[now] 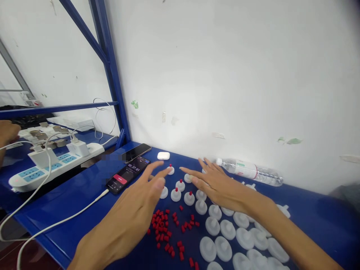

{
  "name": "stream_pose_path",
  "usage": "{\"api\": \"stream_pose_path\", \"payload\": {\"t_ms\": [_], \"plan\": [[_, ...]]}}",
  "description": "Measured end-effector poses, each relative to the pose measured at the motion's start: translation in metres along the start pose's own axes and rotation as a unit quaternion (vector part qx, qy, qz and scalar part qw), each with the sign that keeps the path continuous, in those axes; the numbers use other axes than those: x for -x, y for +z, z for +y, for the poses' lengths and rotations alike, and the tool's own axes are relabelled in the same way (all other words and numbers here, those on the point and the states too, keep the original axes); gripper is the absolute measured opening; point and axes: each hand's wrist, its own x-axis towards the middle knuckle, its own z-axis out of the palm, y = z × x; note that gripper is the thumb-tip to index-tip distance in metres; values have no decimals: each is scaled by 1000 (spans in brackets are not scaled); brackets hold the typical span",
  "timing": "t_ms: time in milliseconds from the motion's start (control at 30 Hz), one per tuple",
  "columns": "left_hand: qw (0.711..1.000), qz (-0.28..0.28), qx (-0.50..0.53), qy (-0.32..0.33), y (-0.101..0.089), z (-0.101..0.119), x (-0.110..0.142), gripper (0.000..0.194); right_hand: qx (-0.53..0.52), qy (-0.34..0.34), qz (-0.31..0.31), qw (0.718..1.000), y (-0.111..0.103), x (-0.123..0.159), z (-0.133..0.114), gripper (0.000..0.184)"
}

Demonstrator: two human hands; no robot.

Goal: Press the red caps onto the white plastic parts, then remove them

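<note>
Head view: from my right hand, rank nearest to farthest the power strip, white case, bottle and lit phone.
From your right hand:
1. Bottle: just beyond, toward the right.
2. White case: to the left.
3. Lit phone: farther left.
4. Power strip: far left.

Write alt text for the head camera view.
A person's left hand and right hand, both open, reach over white discs on a blue table; a few discs are topped with red caps. More red caps lie loose. A phone showing a timer lies to the left, a clear bottle by the wall.
</note>
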Motion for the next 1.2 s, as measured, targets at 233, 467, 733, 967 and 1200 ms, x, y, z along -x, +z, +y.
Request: {"api": "stream_pose_path", "payload": {"t_ms": [233, 467, 733, 967, 1200], "plan": [[963, -137, -230, 5, 16, -12, -5, 26, 22, 8, 22, 999, -22, 15, -4, 66], [931, -178, -317, -27, 26, -11, -8, 21, 36, 0, -7, 999, -20, 14, 7, 66], [920, -197, -337, -25, 32, -7, -10, 23, 40, -58, -19, 997, -6, 5, 16, 62], [910, -202, -361, -11, 34, -8, -11, 26, 46, -86, 27, 995, -9, 3, 13, 54], [945, -129, -300, -28, 31, -2, -14, 23, 51, -130, 120, 983, -13, 3, -10, 16]]}}
